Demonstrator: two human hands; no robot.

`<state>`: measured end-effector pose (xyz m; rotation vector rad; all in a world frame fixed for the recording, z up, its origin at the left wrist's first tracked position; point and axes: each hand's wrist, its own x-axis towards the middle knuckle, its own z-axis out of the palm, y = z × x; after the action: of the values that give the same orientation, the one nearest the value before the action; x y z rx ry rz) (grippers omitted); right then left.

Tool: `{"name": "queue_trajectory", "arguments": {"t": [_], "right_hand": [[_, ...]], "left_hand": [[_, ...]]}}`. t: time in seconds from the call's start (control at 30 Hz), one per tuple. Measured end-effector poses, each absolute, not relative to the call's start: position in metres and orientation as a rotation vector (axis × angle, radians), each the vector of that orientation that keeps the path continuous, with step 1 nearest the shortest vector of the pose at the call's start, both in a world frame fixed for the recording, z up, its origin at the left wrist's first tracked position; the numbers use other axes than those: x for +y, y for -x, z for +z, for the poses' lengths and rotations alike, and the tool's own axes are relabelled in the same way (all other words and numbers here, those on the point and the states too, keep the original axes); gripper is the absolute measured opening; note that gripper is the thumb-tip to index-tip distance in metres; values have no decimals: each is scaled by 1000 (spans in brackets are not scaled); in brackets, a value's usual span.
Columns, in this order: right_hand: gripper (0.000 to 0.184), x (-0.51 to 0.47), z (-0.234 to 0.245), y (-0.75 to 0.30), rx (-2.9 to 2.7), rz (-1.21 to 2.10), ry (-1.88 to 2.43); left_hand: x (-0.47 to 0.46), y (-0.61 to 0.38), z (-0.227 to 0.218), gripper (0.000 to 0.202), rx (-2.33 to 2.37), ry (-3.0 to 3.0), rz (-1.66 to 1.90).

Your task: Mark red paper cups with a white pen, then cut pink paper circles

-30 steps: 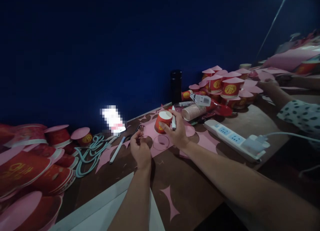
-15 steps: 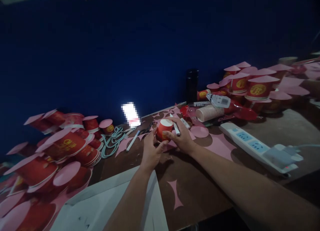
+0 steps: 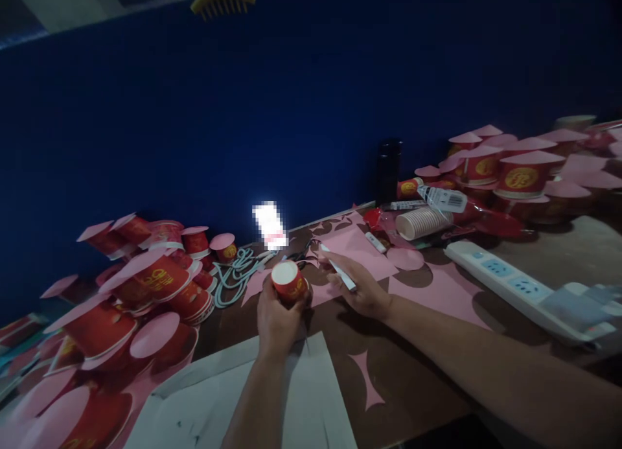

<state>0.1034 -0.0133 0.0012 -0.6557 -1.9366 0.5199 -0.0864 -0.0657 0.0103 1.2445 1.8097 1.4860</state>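
Well, from the head camera, the left hand [image 3: 279, 316] has its fingers wrapped around a small red cup [image 3: 288, 286], above the middle of the table [image 3: 413, 371]. They seem to hug its side to keep it steady, which leaves its round white end bare and facing up. I can't tell if that end is the open mouth or the bottom, so I can't say if anything is inside. The right hand [image 3: 362, 290] is near the cup but not touching it. Its fingers pinch a white pen [image 3: 342, 271], held a bit like for writing.

More red cups [image 3: 162, 277] sit in a heap by the table's left edge. Many wear pink paper hats, which hide their insides. Toward the far right corner is another bunch of hatted cups [image 3: 522, 177]. In front of it, a stack of paper cups [image 3: 422, 223] lies on its side, one tucked in the next, likely to save room. A bottle [image 3: 444, 199] lies on the stack; I can't see what it holds. The black flask [image 3: 389, 170] stands at the far edge, maybe out of the way.
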Motion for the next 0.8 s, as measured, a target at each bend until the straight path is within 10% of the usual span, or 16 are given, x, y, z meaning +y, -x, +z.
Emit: {"name": "queue_trajectory", "arguments": {"t": [0.8], "right_hand": [[51, -4, -1, -7, -2494, 79, 1191]], "left_hand": [[-46, 146, 4, 61, 2496, -1761, 767]]}}
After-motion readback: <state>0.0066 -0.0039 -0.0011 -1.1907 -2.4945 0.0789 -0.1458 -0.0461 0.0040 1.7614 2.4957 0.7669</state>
